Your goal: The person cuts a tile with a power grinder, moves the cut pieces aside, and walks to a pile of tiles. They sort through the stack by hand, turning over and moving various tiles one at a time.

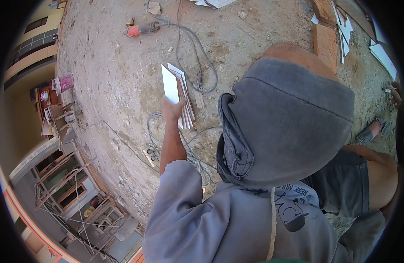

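Observation:
My left hand (171, 110) reaches out, its thumb and fingers closed around the near end of a white cut tile piece (170, 83). That piece lies against a small stack of similar tile strips (186, 103) standing close together on the dirt. At the far right edge, my right hand (395, 96) is dark and partly cut off by the view. Its fingers look curled, with a small pale object (387, 90) at their tips that I cannot make out. Below that hand, a red and grey power tool (372, 130) lies on the ground by my leg.
A red and black angle grinder (142, 29) lies further off, its grey cable (195, 44) looped near the tiles. A socket block (150, 155) sits among coiled cords. Bricks (325, 46) and tile offcuts (384, 59) lie at upper right. A pink bucket (64, 82) and scaffolding stand left.

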`<state>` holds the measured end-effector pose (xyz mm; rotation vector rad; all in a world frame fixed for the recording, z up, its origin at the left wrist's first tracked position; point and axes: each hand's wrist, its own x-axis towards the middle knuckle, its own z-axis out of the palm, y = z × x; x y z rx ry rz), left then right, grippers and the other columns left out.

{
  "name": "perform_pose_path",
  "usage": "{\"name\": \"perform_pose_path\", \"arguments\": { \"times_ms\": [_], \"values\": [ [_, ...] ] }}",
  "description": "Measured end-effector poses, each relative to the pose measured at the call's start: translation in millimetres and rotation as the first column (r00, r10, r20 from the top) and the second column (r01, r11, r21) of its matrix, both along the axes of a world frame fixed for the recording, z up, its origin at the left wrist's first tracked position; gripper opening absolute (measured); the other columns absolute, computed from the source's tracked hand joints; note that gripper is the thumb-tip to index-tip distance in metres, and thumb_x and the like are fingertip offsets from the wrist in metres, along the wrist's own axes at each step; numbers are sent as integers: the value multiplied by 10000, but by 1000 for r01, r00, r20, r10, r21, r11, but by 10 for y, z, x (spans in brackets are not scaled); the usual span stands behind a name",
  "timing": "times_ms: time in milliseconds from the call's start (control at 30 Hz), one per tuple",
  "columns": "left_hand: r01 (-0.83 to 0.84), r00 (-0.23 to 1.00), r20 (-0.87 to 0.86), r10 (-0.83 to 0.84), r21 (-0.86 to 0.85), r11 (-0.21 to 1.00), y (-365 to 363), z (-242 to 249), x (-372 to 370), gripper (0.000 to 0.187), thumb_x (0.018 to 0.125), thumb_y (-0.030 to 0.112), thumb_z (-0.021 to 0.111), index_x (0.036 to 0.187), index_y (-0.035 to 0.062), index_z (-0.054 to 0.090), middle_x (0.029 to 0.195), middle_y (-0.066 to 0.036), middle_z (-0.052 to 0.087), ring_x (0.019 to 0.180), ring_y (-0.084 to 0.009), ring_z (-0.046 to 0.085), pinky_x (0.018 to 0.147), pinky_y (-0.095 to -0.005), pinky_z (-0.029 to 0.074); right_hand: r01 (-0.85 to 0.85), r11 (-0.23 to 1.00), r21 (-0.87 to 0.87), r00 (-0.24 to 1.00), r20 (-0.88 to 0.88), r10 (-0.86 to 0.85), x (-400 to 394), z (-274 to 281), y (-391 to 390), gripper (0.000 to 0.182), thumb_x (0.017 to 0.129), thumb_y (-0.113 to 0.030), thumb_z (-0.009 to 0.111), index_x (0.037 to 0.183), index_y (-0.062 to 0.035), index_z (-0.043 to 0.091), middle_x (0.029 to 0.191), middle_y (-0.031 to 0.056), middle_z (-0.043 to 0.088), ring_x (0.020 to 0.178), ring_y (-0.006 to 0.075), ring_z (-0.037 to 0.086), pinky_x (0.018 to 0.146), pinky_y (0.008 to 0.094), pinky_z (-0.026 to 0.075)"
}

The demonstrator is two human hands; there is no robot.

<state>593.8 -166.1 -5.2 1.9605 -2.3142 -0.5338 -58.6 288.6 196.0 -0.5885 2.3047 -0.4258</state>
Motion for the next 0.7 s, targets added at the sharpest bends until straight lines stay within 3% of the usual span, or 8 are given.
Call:
{"name": "perform_pose_path", "arguments": {
  "times_ms": [300,367,600,667,700],
  "values": [
    [-20,999,29,20,3,1000,-3,-8,-14,785,604,424,832,1141,-53,515,1073,-265,635,1029,-413,616,876,-460,484,18,1000,-7,1000,14,-18,28,21,1,416,949,-274,616,1212,45,573,1043,153,647,883,217,657,742,317,531],
    [-24,1000,16,24,10,1000,1,-4,-21,782,603,422,830,1139,-54,516,1070,-265,636,1025,-414,617,875,-459,485,3,992,124,999,-48,3,128,119,-110,423,947,-286,611,1222,33,573,1045,154,649,864,209,655,735,316,522],
    [-36,999,-9,36,36,999,-30,-93,36,767,596,421,819,1122,-50,518,1075,-272,632,1022,-418,614,878,-464,485,9,998,57,999,-45,-6,-18,-43,59,428,943,-292,613,1231,22,576,1040,153,648,882,207,649,740,318,516],
    [-44,998,35,43,33,998,0,-21,-49,768,598,428,806,1126,-48,514,1077,-275,628,1029,-420,610,885,-468,482,247,969,-6,969,-16,-247,-274,-308,329,436,943,-292,614,1234,30,574,1048,155,645,901,215,648,750,318,521],
    [-53,996,79,50,30,998,12,8,-75,770,600,435,793,1131,-47,510,1078,-279,625,1036,-422,606,892,-472,480,223,975,15,973,-60,-221,-239,-293,283,437,942,-292,615,1234,30,573,1049,155,644,902,215,648,750,318,521]
  ]
}}
